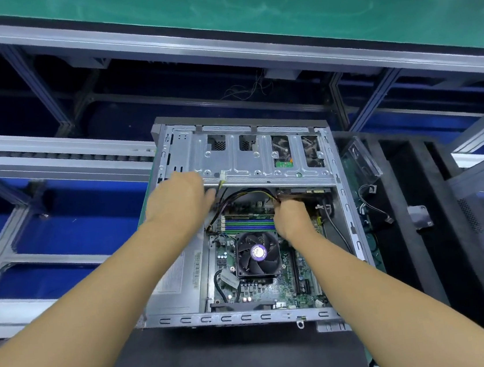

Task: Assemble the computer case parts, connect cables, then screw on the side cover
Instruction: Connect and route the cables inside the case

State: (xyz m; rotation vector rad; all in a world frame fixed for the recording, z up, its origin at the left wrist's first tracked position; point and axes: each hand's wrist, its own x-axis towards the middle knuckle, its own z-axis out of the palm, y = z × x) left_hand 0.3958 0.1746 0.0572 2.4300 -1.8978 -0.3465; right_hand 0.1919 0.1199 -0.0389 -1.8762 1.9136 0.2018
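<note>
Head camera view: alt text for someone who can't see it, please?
Two bare hands work inside an open computer case lying flat: the right hand grips the end of a cable bundle over the motherboard, and the left hand rests at the drive cage edge.

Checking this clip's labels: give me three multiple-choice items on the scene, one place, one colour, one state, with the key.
1. In the grey metal computer case, the black square cooler fan sits: A on the green motherboard; B on the silver drive cage; C against the near wall.
2. The fan's round hub label is: A red; B purple; C yellow.
3. The case's side is: A screwed shut; B open; C half covered.
Key: 1A, board surrounds the fan; 2B, purple disc at its centre; 3B, whole interior shows.
</note>
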